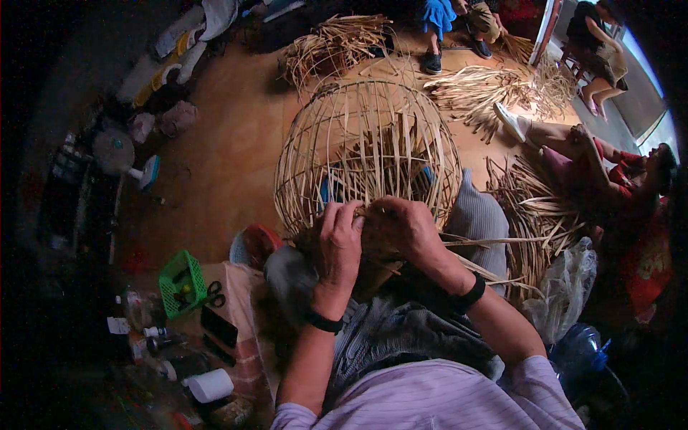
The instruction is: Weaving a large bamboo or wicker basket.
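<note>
A large open-ribbed basket frame [288, 172] of pale plant strips lies in front of my lap, its near end close to my fingers. My left hand [340, 236] is closed at that end, thumb and fingers pinching a strip of the weave. Beside it my right hand [410, 228] is bent over the same spot with curled fingers; its fingertips are in shadow, and what they hold is hard to make out. Long loose strips [476, 242] run out to the right from below my right hand. Upright strip ends [401, 147] and blue patches show through the ribs.
Bundles of dried strips lie at the back [333, 44], far right [480, 87] and right [527, 208]. A green basket [170, 297], scissors [215, 294] and a phone [218, 327] are at left. Clear plastic [570, 287] lies right. Other people sit at the back and right.
</note>
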Action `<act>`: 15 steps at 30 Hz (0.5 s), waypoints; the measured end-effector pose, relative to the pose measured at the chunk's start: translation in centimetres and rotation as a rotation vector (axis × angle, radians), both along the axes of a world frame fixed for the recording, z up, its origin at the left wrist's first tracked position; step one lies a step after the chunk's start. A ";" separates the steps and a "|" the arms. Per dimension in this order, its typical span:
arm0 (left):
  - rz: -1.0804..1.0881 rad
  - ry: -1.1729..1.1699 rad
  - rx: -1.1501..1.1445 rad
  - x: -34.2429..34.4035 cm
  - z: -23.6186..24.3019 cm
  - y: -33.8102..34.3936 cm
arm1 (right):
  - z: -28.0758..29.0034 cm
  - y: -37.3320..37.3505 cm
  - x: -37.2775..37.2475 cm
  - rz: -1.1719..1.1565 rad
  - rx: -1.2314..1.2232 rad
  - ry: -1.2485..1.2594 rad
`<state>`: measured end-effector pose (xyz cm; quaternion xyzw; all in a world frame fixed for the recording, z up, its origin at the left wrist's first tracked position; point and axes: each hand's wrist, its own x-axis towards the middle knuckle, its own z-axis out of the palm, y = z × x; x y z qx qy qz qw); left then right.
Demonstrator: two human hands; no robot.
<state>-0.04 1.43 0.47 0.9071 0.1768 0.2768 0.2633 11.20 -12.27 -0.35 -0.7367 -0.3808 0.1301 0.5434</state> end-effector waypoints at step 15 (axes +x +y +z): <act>-0.088 -0.035 0.285 -0.4 0.3 0.4 | 1.3 -1.4 0.4 0.048 -0.174 -0.375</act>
